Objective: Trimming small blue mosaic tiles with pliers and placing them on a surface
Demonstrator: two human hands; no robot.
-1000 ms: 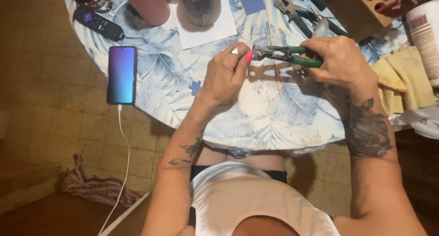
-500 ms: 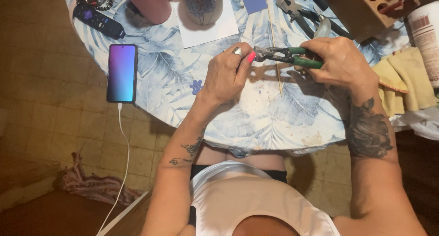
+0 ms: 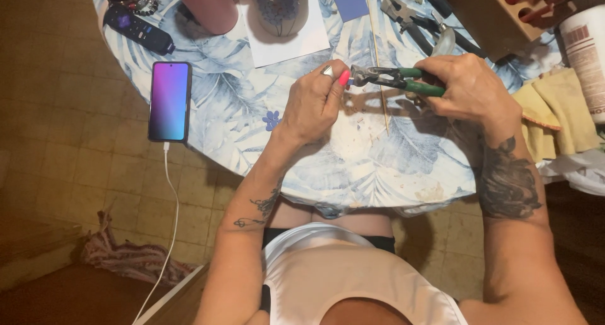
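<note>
Two pliers [image 3: 403, 79] – (one phone [image 3: 169, 101]).

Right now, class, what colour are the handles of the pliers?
Green, seen in the head view: the pliers sit in the right hand.

Little has changed over the last second. The right hand [image 3: 469, 89] has tilted the green-handled pliers [image 3: 394, 79] slightly: the handles now point a little further down toward the right, while the tip stays against the left hand [image 3: 315, 101]. The left hand's pink-nailed thumb has drawn closer to the plier tip, so the pinch looks tighter. Both hands have drifted a touch away from the person across the leaf-print tablecloth [image 3: 378, 167].
</note>
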